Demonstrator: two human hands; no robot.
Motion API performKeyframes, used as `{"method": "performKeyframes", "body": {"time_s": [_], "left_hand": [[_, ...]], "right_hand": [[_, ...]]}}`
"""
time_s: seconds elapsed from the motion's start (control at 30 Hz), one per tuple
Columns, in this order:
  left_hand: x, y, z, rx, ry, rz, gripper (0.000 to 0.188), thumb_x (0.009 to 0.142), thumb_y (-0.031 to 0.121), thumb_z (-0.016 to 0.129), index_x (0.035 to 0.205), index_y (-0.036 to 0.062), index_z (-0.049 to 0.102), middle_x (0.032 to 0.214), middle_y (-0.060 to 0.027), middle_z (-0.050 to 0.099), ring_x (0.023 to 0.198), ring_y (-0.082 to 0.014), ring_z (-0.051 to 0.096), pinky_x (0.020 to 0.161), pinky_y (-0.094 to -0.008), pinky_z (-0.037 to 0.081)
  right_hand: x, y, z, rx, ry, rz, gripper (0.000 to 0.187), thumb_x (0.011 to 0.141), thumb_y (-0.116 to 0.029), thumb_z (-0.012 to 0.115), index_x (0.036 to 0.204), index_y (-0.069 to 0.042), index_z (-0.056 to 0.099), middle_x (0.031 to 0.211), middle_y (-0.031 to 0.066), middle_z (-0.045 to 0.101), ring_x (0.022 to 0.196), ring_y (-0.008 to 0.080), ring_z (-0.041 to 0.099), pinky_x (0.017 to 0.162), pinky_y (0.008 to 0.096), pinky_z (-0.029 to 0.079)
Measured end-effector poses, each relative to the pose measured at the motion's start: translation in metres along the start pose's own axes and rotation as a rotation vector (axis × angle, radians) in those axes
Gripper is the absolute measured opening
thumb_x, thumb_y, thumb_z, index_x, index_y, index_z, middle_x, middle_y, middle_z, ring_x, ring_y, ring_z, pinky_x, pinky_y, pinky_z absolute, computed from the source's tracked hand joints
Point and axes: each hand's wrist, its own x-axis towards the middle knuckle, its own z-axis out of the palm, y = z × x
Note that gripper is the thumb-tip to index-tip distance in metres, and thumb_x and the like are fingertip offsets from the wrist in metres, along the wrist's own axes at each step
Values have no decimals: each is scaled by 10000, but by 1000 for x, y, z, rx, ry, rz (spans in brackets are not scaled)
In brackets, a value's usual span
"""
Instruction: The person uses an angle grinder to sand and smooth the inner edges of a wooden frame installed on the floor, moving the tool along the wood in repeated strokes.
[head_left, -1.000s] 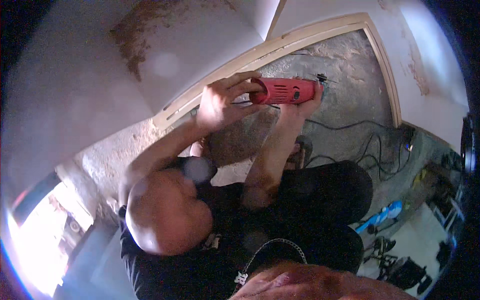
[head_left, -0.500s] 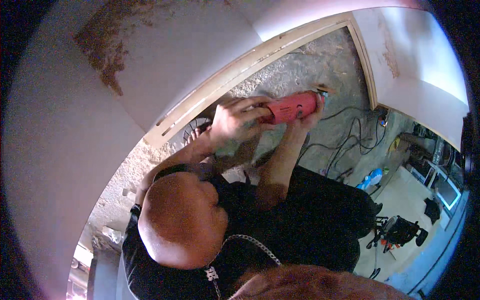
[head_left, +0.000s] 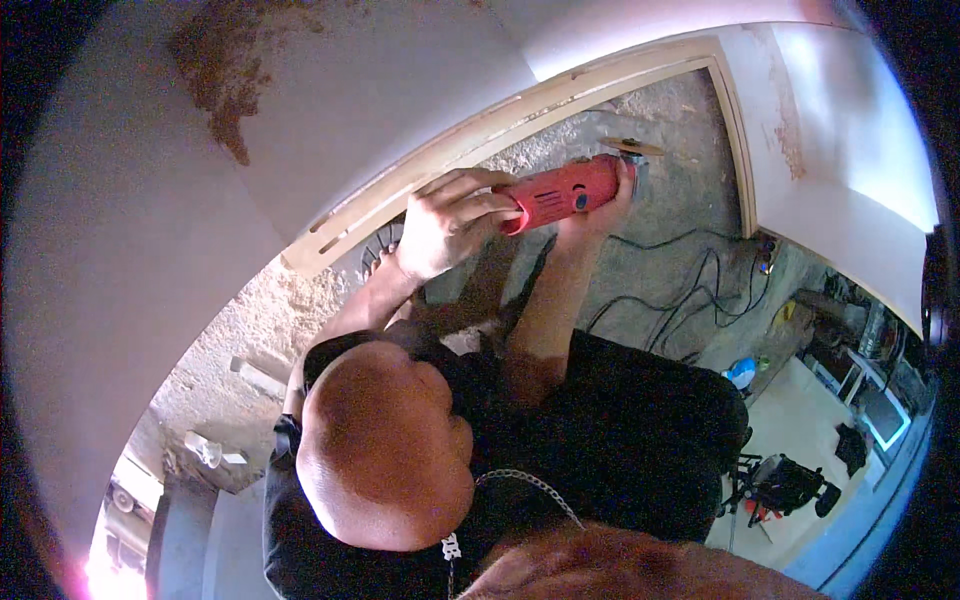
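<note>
A red angle grinder (head_left: 560,193) is held between my two hands, with a thin brown disc (head_left: 635,147) at its far right end. The fingers of my left hand (head_left: 447,222) close on the grinder's rear end. My right hand (head_left: 603,203) wraps round the front of the body from below, close to the disc. Just beyond the tool runs a pale, slotted edge (head_left: 520,115) of a large light panel. The disc hangs apart from that edge, above the rough grey floor (head_left: 672,180).
Black cables (head_left: 690,295) trail over the floor to the right. A blue-and-white item (head_left: 738,374), a black folded stand-like thing (head_left: 785,488) and a white-framed panel (head_left: 880,410) lie farther right. Pale dust and crumbs (head_left: 265,310) cover the floor at left, near a small white block (head_left: 205,447).
Both hands and the angle grinder have moved slightly left and away from me. The disc has tipped and now shows more of its face; the grip looks the same.
</note>
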Motion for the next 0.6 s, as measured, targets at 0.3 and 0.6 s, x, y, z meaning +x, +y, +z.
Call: {"method": "performKeyframes", "body": {"time_s": [0.3, 0.6], "left_hand": [[-15, 2, 4, 6, 7, -49, 348, 679, -52, 760, 977, 124, 724, 1170, -37, 716, 972, -223, 720, 808, -339, 615], [-15, 6, 6, -25, -24, -43, 411, 645, -96, 718, 1005, 100, 741, 1187, -103, 712, 1037, -268, 710, 875, -362, 603]], "right_hand": [[-8, 1, 3, 46, 4, 1, 148, 933, -257, 602, 1018, -142, 567, 837, 54, 631, 712, 258, 642, 636, 437, 575], [-9, -2, -1, 2, -15, -57, 159, 927, -264, 604, 1016, -140, 561, 841, 49, 623, 721, 258, 637, 651, 441, 578]]}}
